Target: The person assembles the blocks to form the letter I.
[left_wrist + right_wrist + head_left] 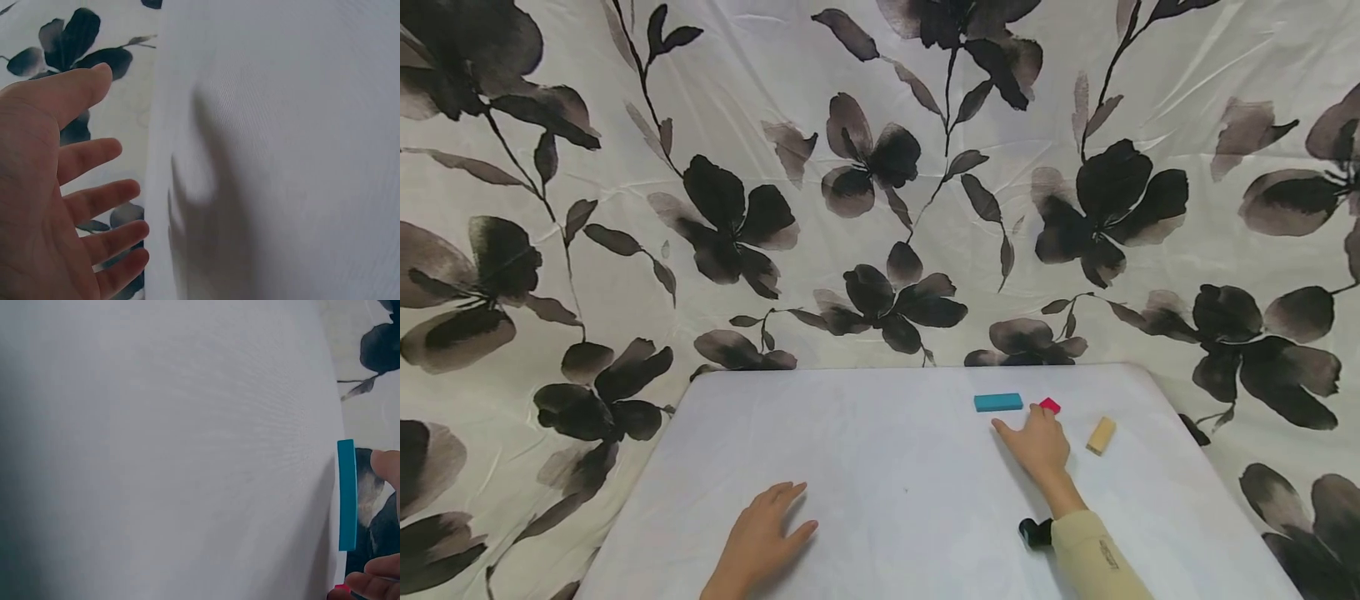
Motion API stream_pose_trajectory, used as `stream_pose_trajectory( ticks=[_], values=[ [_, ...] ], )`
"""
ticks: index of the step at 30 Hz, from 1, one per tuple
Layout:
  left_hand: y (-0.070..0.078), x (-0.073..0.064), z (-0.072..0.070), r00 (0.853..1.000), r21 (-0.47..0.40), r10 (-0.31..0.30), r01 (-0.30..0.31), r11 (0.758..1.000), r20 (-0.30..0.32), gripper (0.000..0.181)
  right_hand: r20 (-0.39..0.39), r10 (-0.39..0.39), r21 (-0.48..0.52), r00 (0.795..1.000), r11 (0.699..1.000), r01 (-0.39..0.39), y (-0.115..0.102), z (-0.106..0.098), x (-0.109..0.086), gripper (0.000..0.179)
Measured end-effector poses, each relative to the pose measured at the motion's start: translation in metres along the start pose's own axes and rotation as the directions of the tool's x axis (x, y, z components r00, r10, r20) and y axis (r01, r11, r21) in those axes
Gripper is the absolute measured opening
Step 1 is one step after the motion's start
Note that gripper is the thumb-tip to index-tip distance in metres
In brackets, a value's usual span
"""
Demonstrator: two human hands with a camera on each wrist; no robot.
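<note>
Over the left part of the white table my left hand [763, 537] hovers, thumb apart and fingers loosely stretched. Its palm shows bare in the left wrist view, where the hand [50, 175] holds nothing. My right hand [1041, 446] reaches to the far right part of the table, fingertips at a small red block [1050, 406] that they partly hide. The thumb stands well away from the fingers. A long blue block [998, 402] lies just left of the red one, beyond the thumb. To the right of the hand lies a yellow block [1101, 436].
A white table [865, 467] spans the front, its far edge against a floral cloth [880, 233]. A black wrist device [1036, 533] sits at the right sleeve [1097, 554].
</note>
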State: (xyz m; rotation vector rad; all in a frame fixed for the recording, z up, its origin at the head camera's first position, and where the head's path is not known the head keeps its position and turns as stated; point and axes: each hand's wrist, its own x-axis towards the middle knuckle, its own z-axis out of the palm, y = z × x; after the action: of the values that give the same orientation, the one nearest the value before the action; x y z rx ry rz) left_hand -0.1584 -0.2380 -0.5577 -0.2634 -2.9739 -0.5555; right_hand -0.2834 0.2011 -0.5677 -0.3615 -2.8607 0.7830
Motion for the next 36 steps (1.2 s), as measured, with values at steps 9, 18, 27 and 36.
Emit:
stream_pose_trajectory(
  ticks=[9,18,27,36],
  values=[
    [0.007,0.004,0.003,1.0,-0.112,0.03,-0.029,0.993,0.002,0.05,0.012,0.056,0.033,0.998,0.998,-0.056,-0.005,0.005,0.007,0.103],
    [0.009,0.003,0.003,1.0,-0.115,0.016,-0.013,0.993,0.019,0.048,-0.016,0.103,0.042,0.995,0.994,-0.103,-0.015,0.018,0.011,0.108],
    [0.006,0.001,0.007,0.999,-0.136,0.038,-0.037,0.99,0.005,0.047,-0.047,0.145,0.009,0.988,0.989,-0.145,-0.022,0.029,0.018,0.11],
    [0.009,0.003,0.012,0.997,-0.19,0.074,-0.076,0.979,-0.022,0.046,-0.087,0.135,-0.016,0.987,0.99,-0.137,-0.024,0.035,0.02,0.101]
  ],
)
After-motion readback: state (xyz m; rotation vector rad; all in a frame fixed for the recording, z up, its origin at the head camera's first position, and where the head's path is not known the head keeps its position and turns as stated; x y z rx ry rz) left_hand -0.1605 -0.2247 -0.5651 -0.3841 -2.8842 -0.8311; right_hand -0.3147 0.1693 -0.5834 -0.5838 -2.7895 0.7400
